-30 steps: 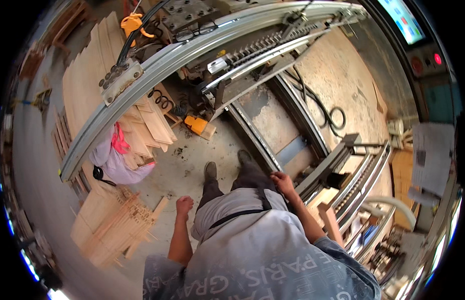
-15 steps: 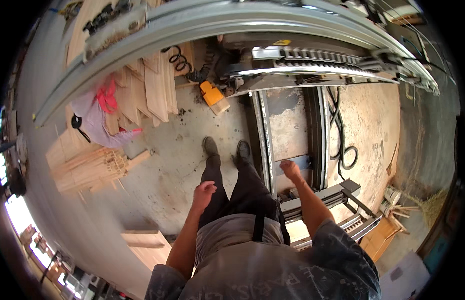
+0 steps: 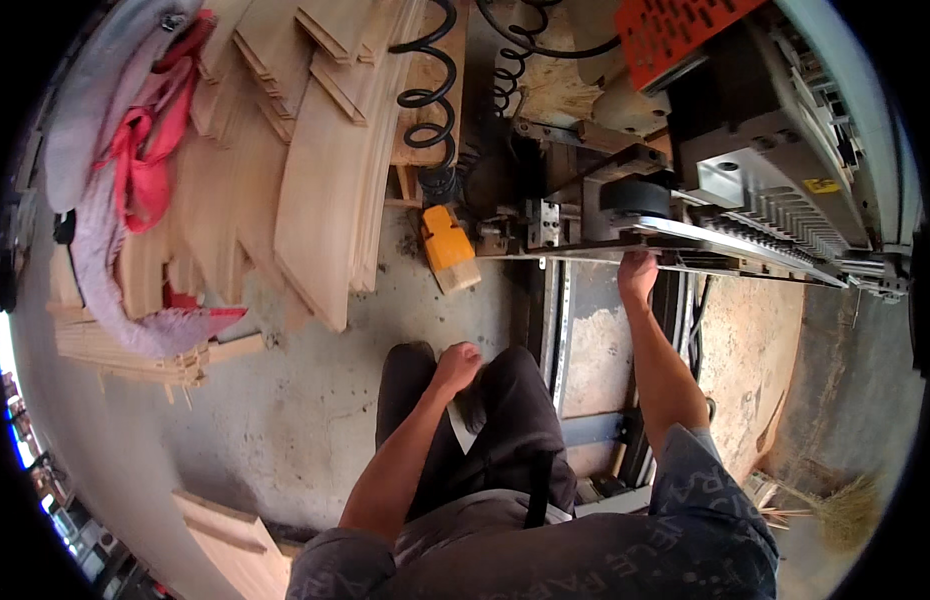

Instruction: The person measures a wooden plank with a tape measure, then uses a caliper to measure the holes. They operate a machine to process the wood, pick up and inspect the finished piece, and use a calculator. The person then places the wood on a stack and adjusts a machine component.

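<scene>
My right hand [image 3: 638, 272] reaches forward to the lower metal edge [image 3: 585, 252] of a machine, its fingers curled against the edge and partly hidden by it. My left hand [image 3: 457, 368] is closed in a loose fist over my bent knees, with nothing visible in it. Ahead of that hand, on the floor, a yellow foot pedal [image 3: 445, 236] rests by a small wood block [image 3: 459, 276]. The machine [image 3: 750, 190] carries a row of metal teeth and a black round part [image 3: 635, 196] above my right hand.
Stacked wooden boards [image 3: 330, 190] with angled ends stand at left, with a pinkish cloth [image 3: 120, 270] and red strap [image 3: 140, 180] over them. A black coiled hose [image 3: 425, 97] hangs near the pedal. Metal frame rails [image 3: 553, 335] run beneath the machine. A straw broom [image 3: 847, 512] lies right.
I have moved closer to the machine and bent my knees. My right hand has gone forward to the machine's lower edge; my left has moved over my knees, still closed.
</scene>
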`<state>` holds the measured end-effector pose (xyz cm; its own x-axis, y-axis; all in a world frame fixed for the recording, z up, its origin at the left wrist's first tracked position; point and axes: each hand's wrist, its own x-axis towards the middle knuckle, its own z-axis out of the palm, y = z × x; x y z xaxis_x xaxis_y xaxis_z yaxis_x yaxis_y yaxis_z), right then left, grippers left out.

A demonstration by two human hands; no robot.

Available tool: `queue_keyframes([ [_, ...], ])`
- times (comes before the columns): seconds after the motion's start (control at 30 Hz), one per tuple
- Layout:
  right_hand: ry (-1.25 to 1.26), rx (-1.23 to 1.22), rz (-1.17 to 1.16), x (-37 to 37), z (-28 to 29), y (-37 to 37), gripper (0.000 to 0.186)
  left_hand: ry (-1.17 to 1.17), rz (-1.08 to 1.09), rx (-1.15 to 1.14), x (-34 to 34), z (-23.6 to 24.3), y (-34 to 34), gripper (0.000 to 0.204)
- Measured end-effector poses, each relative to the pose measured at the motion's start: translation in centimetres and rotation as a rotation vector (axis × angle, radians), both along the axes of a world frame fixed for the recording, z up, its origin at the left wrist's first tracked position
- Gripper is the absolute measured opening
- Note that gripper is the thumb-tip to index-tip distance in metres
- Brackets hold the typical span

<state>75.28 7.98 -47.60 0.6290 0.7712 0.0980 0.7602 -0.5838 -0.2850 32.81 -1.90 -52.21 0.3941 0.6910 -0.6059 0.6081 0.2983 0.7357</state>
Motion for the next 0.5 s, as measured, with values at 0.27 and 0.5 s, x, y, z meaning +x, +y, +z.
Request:
queue_keyframes([
  [0.27,0.118,0.385,0.343,7.0,-11.9,10.3,0.017,-0.216,0.434,-0.459,5.2,-9.0,12.5,0.031],
  [0.5,-0.190,-0.356,0.809,7.5,-9.8,14.1,0.023,-0.476,1.065,-0.645,9.3,-24.3,13.8,0.058],
])
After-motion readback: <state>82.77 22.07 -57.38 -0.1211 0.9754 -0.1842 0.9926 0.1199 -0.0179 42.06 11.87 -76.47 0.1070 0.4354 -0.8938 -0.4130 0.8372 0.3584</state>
